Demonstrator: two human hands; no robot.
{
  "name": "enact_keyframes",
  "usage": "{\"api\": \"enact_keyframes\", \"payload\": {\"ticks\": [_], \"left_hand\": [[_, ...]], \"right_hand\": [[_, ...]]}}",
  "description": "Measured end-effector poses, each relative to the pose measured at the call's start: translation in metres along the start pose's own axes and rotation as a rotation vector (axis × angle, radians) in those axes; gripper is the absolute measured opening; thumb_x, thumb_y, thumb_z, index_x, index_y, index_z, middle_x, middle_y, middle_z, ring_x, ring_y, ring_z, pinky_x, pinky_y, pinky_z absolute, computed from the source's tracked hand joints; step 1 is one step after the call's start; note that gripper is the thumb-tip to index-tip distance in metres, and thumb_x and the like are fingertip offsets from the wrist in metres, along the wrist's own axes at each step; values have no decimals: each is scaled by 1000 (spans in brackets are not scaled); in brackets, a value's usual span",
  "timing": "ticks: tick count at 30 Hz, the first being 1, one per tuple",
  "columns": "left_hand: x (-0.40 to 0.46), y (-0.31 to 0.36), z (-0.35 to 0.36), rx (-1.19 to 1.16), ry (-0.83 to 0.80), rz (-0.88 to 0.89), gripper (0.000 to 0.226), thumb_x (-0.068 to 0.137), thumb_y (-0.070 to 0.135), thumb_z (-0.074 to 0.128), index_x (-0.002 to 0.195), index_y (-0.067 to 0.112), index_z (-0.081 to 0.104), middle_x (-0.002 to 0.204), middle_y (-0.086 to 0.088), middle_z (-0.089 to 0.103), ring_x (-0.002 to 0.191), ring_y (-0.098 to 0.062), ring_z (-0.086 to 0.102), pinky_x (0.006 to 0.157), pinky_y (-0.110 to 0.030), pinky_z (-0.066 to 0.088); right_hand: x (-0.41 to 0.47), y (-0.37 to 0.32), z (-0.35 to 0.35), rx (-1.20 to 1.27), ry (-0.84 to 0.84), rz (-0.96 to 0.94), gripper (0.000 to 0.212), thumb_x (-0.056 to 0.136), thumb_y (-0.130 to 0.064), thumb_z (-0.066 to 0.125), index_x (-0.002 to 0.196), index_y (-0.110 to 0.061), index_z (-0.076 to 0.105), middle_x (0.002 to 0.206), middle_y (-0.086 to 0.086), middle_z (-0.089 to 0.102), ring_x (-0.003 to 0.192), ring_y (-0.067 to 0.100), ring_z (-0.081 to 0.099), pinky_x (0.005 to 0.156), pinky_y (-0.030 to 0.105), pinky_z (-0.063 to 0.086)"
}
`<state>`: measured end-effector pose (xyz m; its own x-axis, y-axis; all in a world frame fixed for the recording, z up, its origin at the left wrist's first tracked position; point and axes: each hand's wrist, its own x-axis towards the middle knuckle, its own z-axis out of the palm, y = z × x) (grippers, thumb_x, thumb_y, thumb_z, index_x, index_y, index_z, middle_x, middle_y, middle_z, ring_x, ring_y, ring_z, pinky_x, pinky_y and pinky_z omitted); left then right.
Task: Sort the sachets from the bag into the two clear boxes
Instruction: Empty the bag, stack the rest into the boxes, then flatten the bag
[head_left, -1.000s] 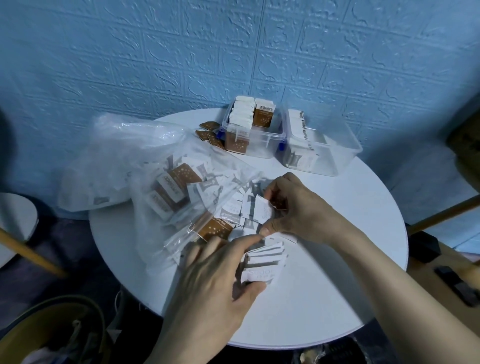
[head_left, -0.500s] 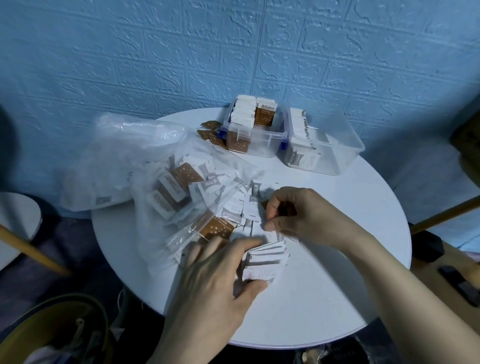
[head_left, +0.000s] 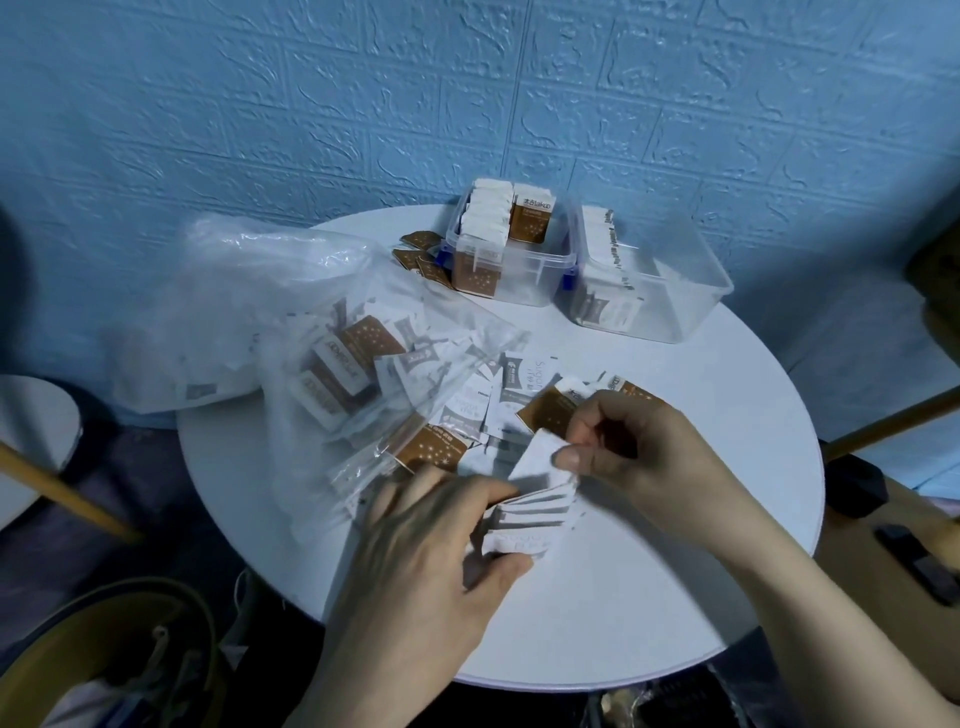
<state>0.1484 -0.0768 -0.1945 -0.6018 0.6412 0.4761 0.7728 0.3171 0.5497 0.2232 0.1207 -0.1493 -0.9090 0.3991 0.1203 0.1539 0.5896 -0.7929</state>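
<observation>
At the left of the round tabletop the clear bag lies slumped open toward the middle, with brown and white sachets visible through its film and a loose spill of sachets at its mouth. Its position matches the earlier views; only the spill looks slightly more spread.

Nearer the person, the left hand grips a fanned stack of white sachets, thumb underneath and fingers curled over the top, as it did a second ago. The stack appears a little thicker and more evenly fanned than before.

To its right, the right hand has dropped from the spill to the top of the stack. Its thumb and fingers pinch one white sachet and are laying it onto the fan; a brown sachet shows just behind the fingers.

Far right, the two clear boxes stand side by side: the left box holds brown and white packs, the right box holds white ones.

The change suggests white sachets are being gathered into a batch before being carried to a box, with much of the bag left to sort.
</observation>
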Motion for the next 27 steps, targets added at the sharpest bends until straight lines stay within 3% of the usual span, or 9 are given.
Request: {"api": "enact_keyframes", "payload": {"ticks": [3,6,9,14,17,19,22,24,27], "left_hand": [[0,1,-1,0,-8,-6,60,61,41,82,112,46,49,93,23,55,88,1,38,74,-19,36],[-1,0,1,-26,-14,-49,69,62,46,80,122,47,44,98,23,58,93,-3,41,80,-26,38],[1,-2,2,12,-3,13,57,68,57,60,122,41,50,99,24,55,93,-4,44,81,-27,34],[4,-2,2,20,40,126,29,71,54,59,91,32,60,88,22,55,88,-6,50,76,-30,35],[5,-1,3,-5,57,130,28,70,52,60,89,32,60,86,21,55,86,-5,49,76,-28,35],[5,-1,3,-6,51,124,28,70,53,60,88,32,62,86,22,55,86,-5,49,76,-27,35],[4,-1,2,-7,32,120,27,71,53,60,87,32,63,85,22,56,85,-6,51,77,-27,35],[5,-2,2,-9,33,125,27,71,54,60,87,32,63,84,22,56,84,-6,51,77,-28,35],[5,-2,3,-3,42,133,26,70,54,59,88,35,59,84,23,54,84,-3,49,76,-26,34]], "right_hand": [[-12,-1,1,303,101,17,17,77,-11,73,71,-11,57,61,-7,53,59,8,47,59,19,38],[-26,3,7,464,49,5,21,74,-16,75,72,-9,56,59,-2,48,55,10,42,52,18,36],[-34,12,12,256,-42,-21,13,78,-22,71,80,-18,60,69,11,54,64,28,47,62,30,40],[-28,3,-1,4,-115,-70,20,87,-7,68,80,-26,66,72,-13,62,67,-1,52,65,14,39],[-13,3,-6,29,64,-43,21,90,-5,65,84,-25,67,78,-10,66,70,6,59,69,22,45],[2,10,-5,-129,234,17,15,86,-20,71,95,-27,62,89,-14,60,70,2,53,70,24,41],[18,17,0,-244,182,140,48,76,-39,78,116,-29,55,100,-16,51,87,4,53,80,29,42],[24,18,3,-142,171,133,42,79,-29,78,116,-26,57,90,-14,54,74,1,54,73,24,42],[29,19,-4,-31,242,93,22,88,-10,68,101,-27,61,74,-10,55,51,-2,51,58,15,38]]}}
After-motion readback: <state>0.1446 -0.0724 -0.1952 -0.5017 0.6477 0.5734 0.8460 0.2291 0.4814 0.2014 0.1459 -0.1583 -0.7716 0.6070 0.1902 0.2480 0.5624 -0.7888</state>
